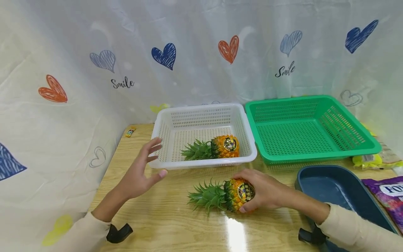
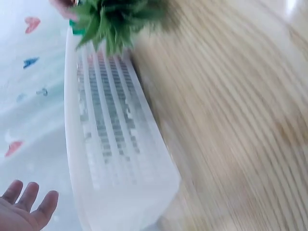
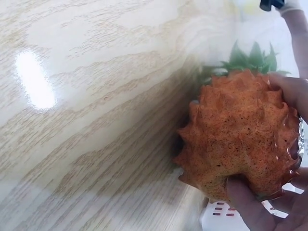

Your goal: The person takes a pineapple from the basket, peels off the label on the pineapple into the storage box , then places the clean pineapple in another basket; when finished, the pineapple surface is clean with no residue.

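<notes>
My right hand (image 1: 267, 189) grips the base end of an orange pineapple (image 1: 237, 196) in front of the white basket (image 1: 201, 163). Its green leaves point left, and a round dark label faces up. From the right wrist view, thumb and fingers wrap the spiky body of the pineapple (image 3: 236, 134); whether it touches the table I cannot tell. A second pineapple (image 1: 225, 146) lies inside the white basket, leaves also to the left. Beside that basket's front left corner, my left hand (image 1: 138, 175) has its fingers spread and holds nothing.
A green basket (image 1: 318, 155) stands right of the white one. Nearer on the right are a dark blue tray (image 1: 327, 178), a purple bag (image 1: 388, 199) and a yellow packet (image 1: 366, 161). A small orange packet (image 1: 130, 132) lies at the table's back left. A heart-printed curtain (image 1: 195, 77) hangs behind.
</notes>
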Action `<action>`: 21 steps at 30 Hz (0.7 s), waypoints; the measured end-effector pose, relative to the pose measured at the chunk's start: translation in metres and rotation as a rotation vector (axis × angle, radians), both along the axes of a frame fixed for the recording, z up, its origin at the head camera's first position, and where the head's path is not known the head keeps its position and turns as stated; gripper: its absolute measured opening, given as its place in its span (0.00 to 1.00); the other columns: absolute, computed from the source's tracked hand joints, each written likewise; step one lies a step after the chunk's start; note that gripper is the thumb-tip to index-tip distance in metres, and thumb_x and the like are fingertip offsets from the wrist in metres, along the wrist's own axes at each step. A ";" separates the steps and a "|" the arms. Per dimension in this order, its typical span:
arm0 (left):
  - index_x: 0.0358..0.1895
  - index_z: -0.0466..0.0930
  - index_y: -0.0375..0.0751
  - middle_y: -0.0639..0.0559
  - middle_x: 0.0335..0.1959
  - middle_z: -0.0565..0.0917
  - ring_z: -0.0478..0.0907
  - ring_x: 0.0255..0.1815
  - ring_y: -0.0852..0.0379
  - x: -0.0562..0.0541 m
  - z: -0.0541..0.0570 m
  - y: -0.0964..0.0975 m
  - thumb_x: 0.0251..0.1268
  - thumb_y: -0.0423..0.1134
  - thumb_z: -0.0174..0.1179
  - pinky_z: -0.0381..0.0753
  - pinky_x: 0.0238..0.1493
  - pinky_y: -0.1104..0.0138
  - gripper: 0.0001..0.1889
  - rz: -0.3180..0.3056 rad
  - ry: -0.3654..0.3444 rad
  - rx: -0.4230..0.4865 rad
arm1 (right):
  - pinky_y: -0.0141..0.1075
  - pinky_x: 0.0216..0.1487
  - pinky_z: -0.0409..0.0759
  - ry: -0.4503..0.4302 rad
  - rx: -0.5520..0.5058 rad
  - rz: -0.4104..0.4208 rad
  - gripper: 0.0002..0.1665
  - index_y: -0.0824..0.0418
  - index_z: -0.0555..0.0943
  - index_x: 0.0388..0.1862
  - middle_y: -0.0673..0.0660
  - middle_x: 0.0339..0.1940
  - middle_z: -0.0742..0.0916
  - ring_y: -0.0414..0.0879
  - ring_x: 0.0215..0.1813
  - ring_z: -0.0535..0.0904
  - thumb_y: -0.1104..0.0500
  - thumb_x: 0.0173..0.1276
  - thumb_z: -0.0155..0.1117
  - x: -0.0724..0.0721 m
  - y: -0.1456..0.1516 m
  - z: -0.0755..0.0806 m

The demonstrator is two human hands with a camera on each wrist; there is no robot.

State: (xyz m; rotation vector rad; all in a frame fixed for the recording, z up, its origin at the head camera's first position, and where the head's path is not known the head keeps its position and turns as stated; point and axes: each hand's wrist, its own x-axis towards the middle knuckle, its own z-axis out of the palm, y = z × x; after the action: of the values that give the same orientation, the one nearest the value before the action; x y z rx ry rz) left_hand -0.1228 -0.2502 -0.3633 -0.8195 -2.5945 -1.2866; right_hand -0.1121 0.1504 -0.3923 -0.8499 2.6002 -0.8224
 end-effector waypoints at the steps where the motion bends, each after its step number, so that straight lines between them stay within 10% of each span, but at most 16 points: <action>1: 0.81 0.45 0.50 0.49 0.80 0.56 0.61 0.77 0.43 0.002 -0.001 0.005 0.64 0.34 0.66 0.71 0.67 0.49 0.48 -0.029 -0.003 -0.014 | 0.43 0.46 0.79 -0.001 0.001 -0.002 0.54 0.55 0.75 0.67 0.56 0.61 0.80 0.47 0.52 0.78 0.38 0.41 0.83 0.000 0.000 -0.001; 11: 0.81 0.45 0.54 0.47 0.79 0.55 0.64 0.75 0.46 0.016 -0.015 0.052 0.65 0.38 0.66 0.72 0.67 0.50 0.47 -0.269 -0.165 -0.021 | 0.42 0.45 0.79 -0.001 0.006 -0.002 0.53 0.54 0.75 0.67 0.53 0.58 0.81 0.45 0.50 0.77 0.39 0.41 0.83 0.000 -0.001 -0.003; 21: 0.80 0.50 0.63 0.57 0.77 0.59 0.61 0.77 0.49 0.022 -0.037 0.092 0.65 0.56 0.66 0.65 0.70 0.42 0.44 -0.283 -0.286 -0.161 | 0.39 0.44 0.79 0.008 0.007 0.017 0.51 0.52 0.75 0.66 0.51 0.57 0.81 0.43 0.50 0.77 0.39 0.42 0.83 -0.001 -0.001 -0.004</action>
State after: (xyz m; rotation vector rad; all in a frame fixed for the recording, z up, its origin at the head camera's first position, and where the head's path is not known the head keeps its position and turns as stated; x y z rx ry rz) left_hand -0.1005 -0.1585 -0.4007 -1.1427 -2.9203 -1.3670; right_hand -0.1130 0.1497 -0.3959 -0.8733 2.5976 -0.8073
